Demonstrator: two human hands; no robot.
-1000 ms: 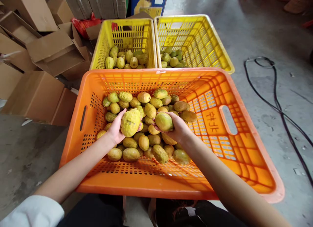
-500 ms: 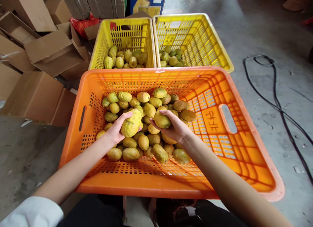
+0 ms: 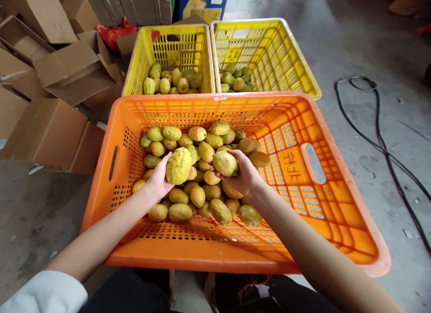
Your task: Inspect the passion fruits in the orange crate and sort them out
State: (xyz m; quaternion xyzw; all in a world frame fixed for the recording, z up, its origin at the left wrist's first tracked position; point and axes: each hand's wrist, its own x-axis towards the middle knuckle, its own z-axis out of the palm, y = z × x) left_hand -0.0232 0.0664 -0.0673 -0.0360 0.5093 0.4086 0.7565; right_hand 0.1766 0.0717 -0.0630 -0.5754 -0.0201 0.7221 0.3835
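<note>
- Over the heap inside the orange crate (image 3: 188, 257), the left hand (image 3: 159, 179) is cupping a large bumpy fruit (image 3: 179, 166); the hand is curling only partly around it, and most fingers are hiding behind the fruit.
- Near it, without touching, the right hand (image 3: 248, 173) is holding a smaller smooth fruit (image 3: 225, 164), with the thumb lying by its far edge and some fingertips showing at its left end.
- Because the bumpy fruit is filling the palm so widely, I judge that it could roll out if the wrist tilts; a loosened thumb could likewise free the smooth fruit.
- Below both hands, many loose fruits (image 3: 197, 196) are lying against each other; a dropped fruit could bruise itself and them, or set some rolling.
- Beyond the far rim, a left yellow crate (image 3: 134, 63) and a right yellow crate (image 3: 298, 61) are standing side by side, each carrying similar fruits; knocking a held fruit on a hard rim could damage its skin.
- Farther out, cardboard boxes (image 3: 63, 66) are lying at the left, and a black cable (image 3: 380, 133) is looping over the floor (image 3: 353, 39) at the right, where a foot could catch.
</note>
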